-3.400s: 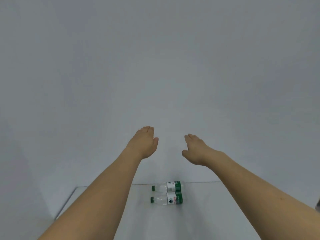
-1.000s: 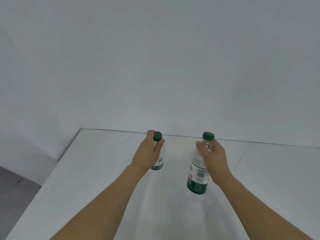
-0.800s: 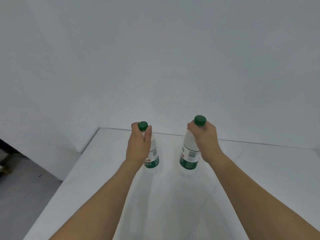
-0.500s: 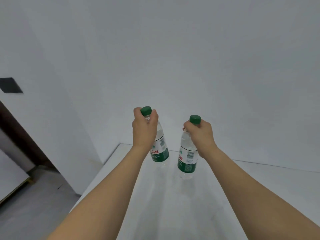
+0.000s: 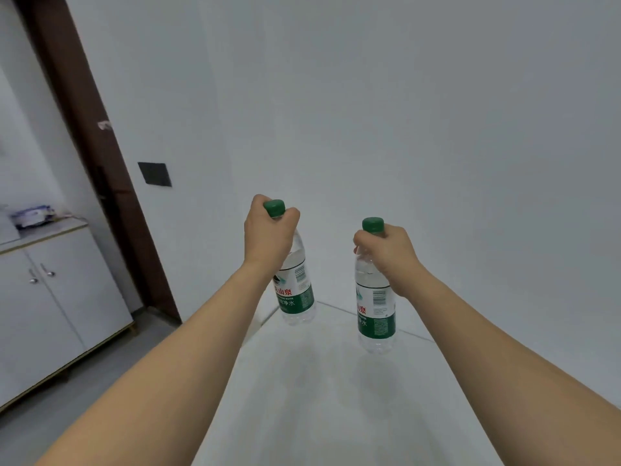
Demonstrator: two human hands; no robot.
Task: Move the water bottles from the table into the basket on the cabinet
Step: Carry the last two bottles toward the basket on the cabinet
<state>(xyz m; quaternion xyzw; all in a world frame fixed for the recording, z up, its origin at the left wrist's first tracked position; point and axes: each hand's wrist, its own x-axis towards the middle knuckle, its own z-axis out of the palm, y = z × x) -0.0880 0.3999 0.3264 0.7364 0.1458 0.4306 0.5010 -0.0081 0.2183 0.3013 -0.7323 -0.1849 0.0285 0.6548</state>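
My left hand (image 5: 268, 235) grips the neck of a clear water bottle (image 5: 297, 290) with a green cap and a green-and-white label. It hangs upright above the far corner of the white table (image 5: 302, 398). My right hand (image 5: 386, 252) holds a second, matching water bottle (image 5: 374, 317) by its neck, upright and just above the table. A white cabinet (image 5: 50, 297) with two doors stands at the left. On its top lies a blurred white-and-blue object (image 5: 32, 215); I cannot tell whether it is the basket.
A dark brown door frame (image 5: 97, 169) runs down the wall between the cabinet and the table. A dark switch plate (image 5: 154, 174) sits on the white wall. Grey floor (image 5: 67, 391) lies between the table's left edge and the cabinet.
Both hands picked the bottles up from lying on the table and lifted them upright. My view has swung left, so the cabinet and door frame have come into sight.
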